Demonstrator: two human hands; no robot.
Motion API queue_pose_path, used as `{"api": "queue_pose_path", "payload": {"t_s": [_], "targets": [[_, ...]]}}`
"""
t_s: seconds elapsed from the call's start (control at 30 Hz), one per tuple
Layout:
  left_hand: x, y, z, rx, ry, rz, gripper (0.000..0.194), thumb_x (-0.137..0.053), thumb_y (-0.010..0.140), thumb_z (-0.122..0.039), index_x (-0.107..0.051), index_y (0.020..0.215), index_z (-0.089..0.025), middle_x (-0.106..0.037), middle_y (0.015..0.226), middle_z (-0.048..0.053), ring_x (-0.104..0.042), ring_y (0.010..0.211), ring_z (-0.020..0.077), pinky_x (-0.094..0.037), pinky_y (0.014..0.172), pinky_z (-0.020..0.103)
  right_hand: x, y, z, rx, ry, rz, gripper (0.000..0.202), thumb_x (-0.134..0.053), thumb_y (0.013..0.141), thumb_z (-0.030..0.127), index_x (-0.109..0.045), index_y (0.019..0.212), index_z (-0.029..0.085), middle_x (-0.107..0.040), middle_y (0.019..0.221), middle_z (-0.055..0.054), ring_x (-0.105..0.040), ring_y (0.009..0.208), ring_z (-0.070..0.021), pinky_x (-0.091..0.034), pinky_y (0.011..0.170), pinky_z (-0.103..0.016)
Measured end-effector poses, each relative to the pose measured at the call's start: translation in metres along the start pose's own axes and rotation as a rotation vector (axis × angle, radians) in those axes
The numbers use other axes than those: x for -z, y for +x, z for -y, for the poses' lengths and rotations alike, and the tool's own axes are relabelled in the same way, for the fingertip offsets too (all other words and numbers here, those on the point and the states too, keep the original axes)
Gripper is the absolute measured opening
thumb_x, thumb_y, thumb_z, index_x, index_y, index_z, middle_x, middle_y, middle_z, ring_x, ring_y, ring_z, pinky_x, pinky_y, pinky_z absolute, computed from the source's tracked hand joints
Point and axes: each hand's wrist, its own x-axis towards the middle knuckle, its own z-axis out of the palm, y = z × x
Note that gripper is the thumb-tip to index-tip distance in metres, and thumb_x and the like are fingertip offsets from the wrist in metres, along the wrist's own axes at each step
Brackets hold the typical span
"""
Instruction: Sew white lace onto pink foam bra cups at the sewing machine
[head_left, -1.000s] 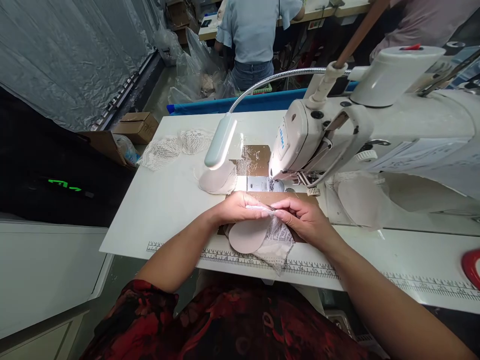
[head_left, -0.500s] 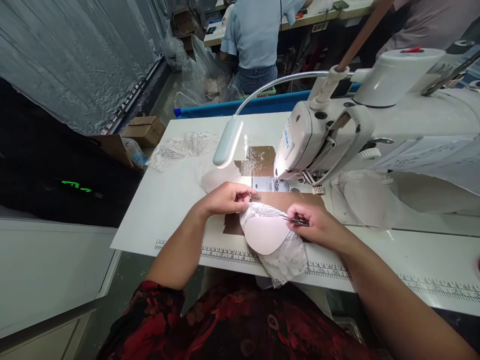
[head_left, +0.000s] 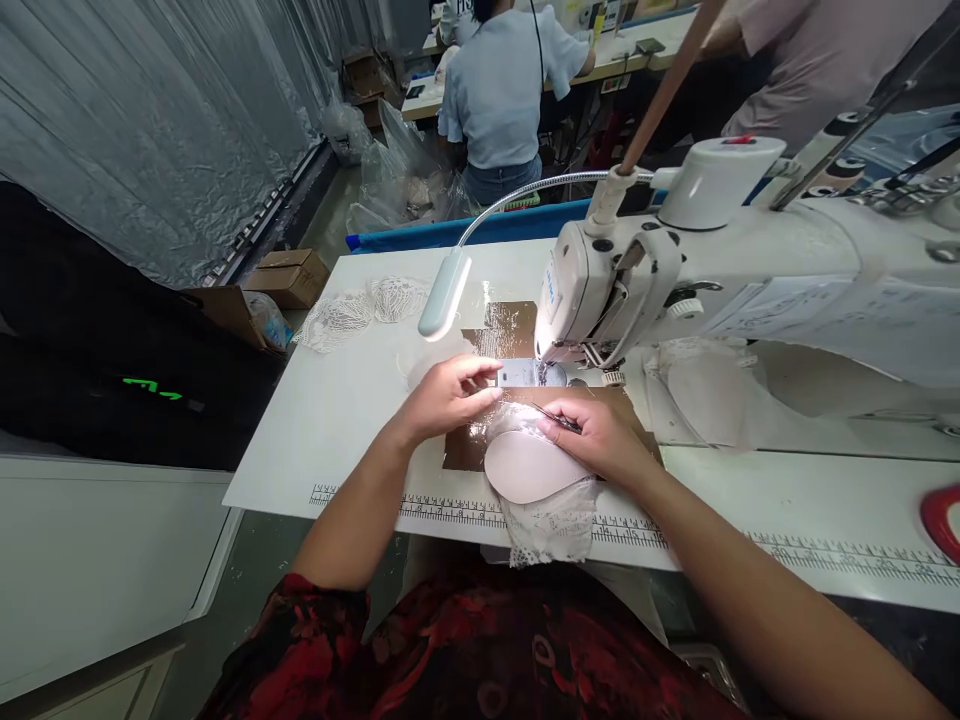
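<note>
In the head view, my left hand (head_left: 452, 396) was loosely spread beside the needle plate (head_left: 517, 373), thumb apart from the fingers. My right hand (head_left: 592, 436) pinched a slim dark tool (head_left: 559, 418), probably thread snips, at the upper edge of the lace-trimmed cup (head_left: 529, 467), which lay before the sewing machine (head_left: 577, 290), its lace overlapping the table's printed ruler (head_left: 450, 508).

The left hand (head_left: 448, 396), fingers parted, and the right hand (head_left: 589, 432), fingers curled, lie before the sewing machine (head_left: 577, 285), apart.
</note>
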Motion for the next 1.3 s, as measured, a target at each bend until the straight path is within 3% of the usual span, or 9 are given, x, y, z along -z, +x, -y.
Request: {"api": "queue_pose_path", "payload": {"t_s": [0.1, 0.2, 0.3, 0.4, 0.53, 0.77, 1.0, 1.17, 1.3], "targets": [[0.002, -0.006, -0.009, 0.237, -0.111, 0.228, 0.032, -0.067, 0.079, -0.042, -0.068, 0.093, -0.014, -0.063, 0.081, 0.004, -0.057, 0.070, 0.0120, -0.044, 0.063, 0.024, 0.004, -0.006, -0.001, 0.006, 0.053, -0.030, 0.024, -0.053, 0.086, 0.040, -0.066, 0.084, 0.020, -0.068, 0.081, -0.003, -0.059, 0.075, -0.0193, -0.045, 0.067, -0.032], [-0.017, -0.007, -0.005, 0.365, -0.411, 0.417, 0.035, -0.074, 0.073, -0.041, -0.067, 0.093, -0.013, -0.064, 0.085, 0.004, -0.058, 0.075, 0.0125, -0.044, 0.067, 0.024, 0.007, -0.008, 0.001, 0.032, 0.086, -0.022, 0.023, -0.054, 0.085, 0.040, -0.065, 0.084, 0.021, -0.066, 0.078, -0.002, -0.059, 0.072, -0.0181, -0.045, 0.064, -0.030], [-0.043, -0.006, 0.004, 0.372, -0.663, 0.293, 0.037, -0.077, 0.070, -0.039, -0.066, 0.093, -0.012, -0.065, 0.086, 0.006, -0.059, 0.079, 0.0132, -0.044, 0.072, 0.025, 0.007, -0.009, 0.004, 0.040, 0.121, 0.029, 0.023, -0.054, 0.085, 0.042, -0.064, 0.084, 0.021, -0.066, 0.077, -0.003, -0.059, 0.071, -0.0178, -0.045, 0.063, -0.030], [-0.056, -0.005, 0.011, 0.337, -0.689, 0.197, 0.035, -0.077, 0.070, -0.040, -0.064, 0.082, -0.010, -0.062, 0.078, 0.004, -0.057, 0.072, 0.0116, -0.042, 0.067, 0.024, 0.009, -0.011, 0.003, -0.015, 0.178, 0.049, 0.027, -0.058, 0.083, 0.045, -0.063, 0.093, 0.021, -0.067, 0.085, -0.004, -0.061, 0.076, -0.0192, -0.048, 0.066, -0.031], [-0.056, -0.006, 0.015, 0.278, -0.585, 0.152, 0.035, -0.074, 0.074, -0.043, -0.063, 0.074, -0.010, -0.055, 0.065, -0.001, -0.047, 0.059, 0.0073, -0.035, 0.056, 0.021, 0.014, -0.014, -0.007, -0.060, 0.226, -0.005, 0.035, -0.056, 0.084, 0.049, -0.063, 0.103, 0.020, -0.069, 0.096, -0.007, -0.064, 0.086, -0.0216, -0.050, 0.071, -0.034], [-0.054, -0.005, 0.016, 0.222, -0.601, 0.194, 0.035, -0.073, 0.075, -0.041, -0.073, 0.094, -0.011, -0.070, 0.090, 0.009, -0.061, 0.084, 0.0164, -0.045, 0.077, 0.027, 0.014, -0.013, -0.001, -0.030, 0.131, 0.049, 0.031, -0.060, 0.082, 0.046, -0.068, 0.101, 0.024, -0.070, 0.097, -0.005, -0.064, 0.085, -0.0208, -0.051, 0.074, -0.034], [-0.056, -0.003, 0.019, 0.275, -0.607, 0.223, 0.041, -0.076, 0.070, -0.048, -0.072, 0.085, -0.010, -0.065, 0.076, 0.004, -0.057, 0.071, 0.0126, -0.042, 0.066, 0.023, 0.005, -0.010, 0.007, 0.007, 0.179, 0.041, 0.024, -0.059, 0.084, 0.041, -0.068, 0.097, 0.023, -0.071, 0.093, -0.004, -0.064, 0.085, -0.0199, -0.050, 0.074, -0.033], [-0.049, -0.009, 0.007, 0.171, -0.294, 0.244, 0.041, -0.064, 0.079, -0.054, -0.068, 0.079, -0.012, -0.057, 0.067, 0.001, -0.050, 0.062, 0.0111, -0.036, 0.058, 0.023, 0.005, -0.011, -0.002, -0.008, 0.137, -0.065, 0.024, -0.054, 0.087, 0.042, -0.067, 0.093, 0.023, -0.070, 0.093, -0.004, -0.064, 0.086, -0.0209, -0.050, 0.074, -0.034], [-0.024, -0.013, -0.007, 0.024, 0.313, -0.014, 0.035, -0.058, 0.084, -0.049, -0.067, 0.074, -0.017, -0.056, 0.064, 0.001, -0.048, 0.061, 0.0131, -0.034, 0.059, 0.026, 0.005, -0.015, -0.007, 0.035, -0.081, -0.222, 0.038, -0.063, 0.081, 0.044, -0.060, 0.113, 0.024, -0.068, 0.101, -0.008, -0.064, 0.090, -0.0248, -0.050, 0.074, -0.036]]}}
